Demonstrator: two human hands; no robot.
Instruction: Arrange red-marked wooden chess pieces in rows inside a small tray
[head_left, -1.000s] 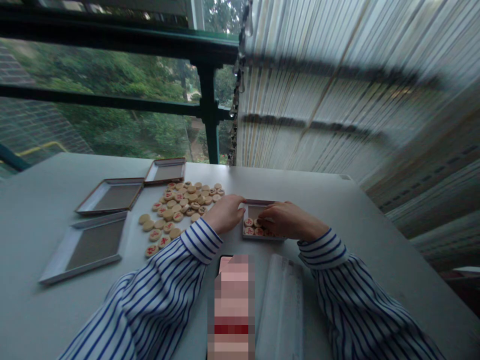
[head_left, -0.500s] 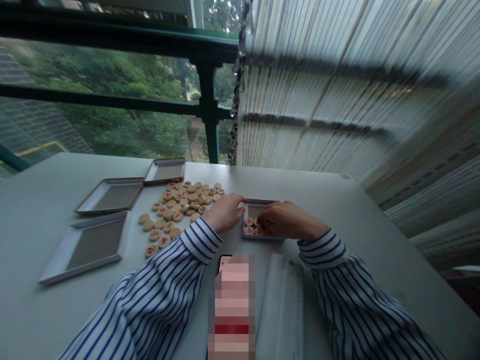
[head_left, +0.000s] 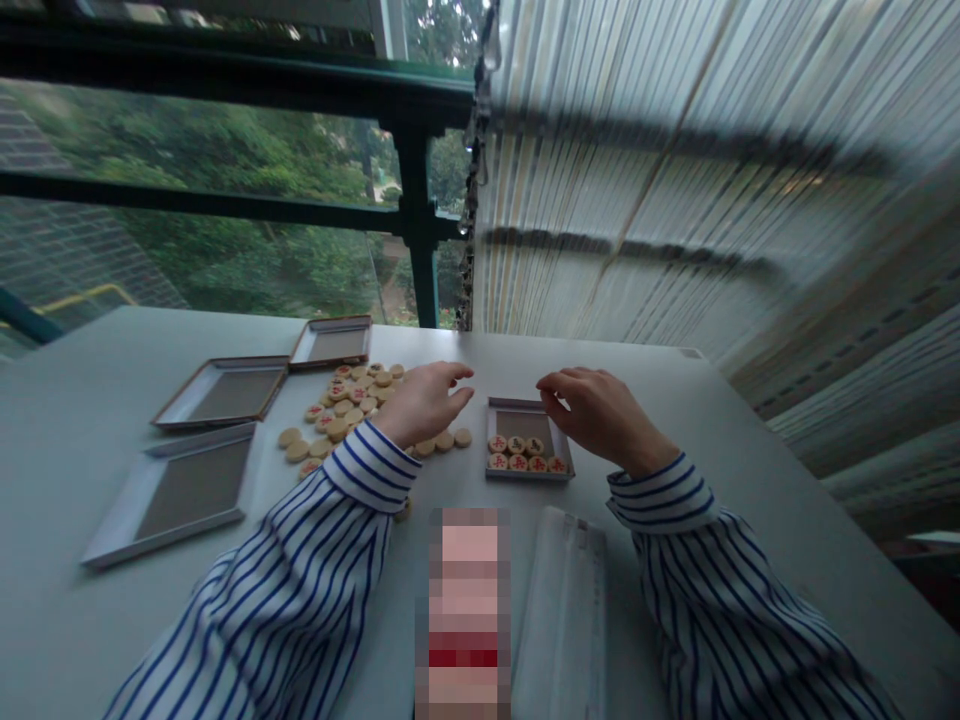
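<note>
A small square tray (head_left: 525, 408) on the white table (head_left: 712, 450) holds several round wooden game discs (head_left: 525, 453) with red marks, set in two rows at its near side. My right hand (head_left: 596, 415) hovers just right of the tray, fingers loosely curled, nothing in it. My left hand (head_left: 424, 400) hangs above the right edge of a loose pile of discs (head_left: 360, 400), fingers apart and empty. Both hands are lifted off the tray. Striped sleeves cover both arms.
Three empty shallow trays lie at the left: a large one (head_left: 176, 495), one behind it (head_left: 221, 390) and a smaller one (head_left: 334, 343). A folded pale sheet (head_left: 566, 600) lies near me. Window bars and vertical blinds stand behind the table.
Both hands rose off the small tray and drew apart. My left hand swung left over the disc pile. The two rows of discs in the tray are now uncovered.
</note>
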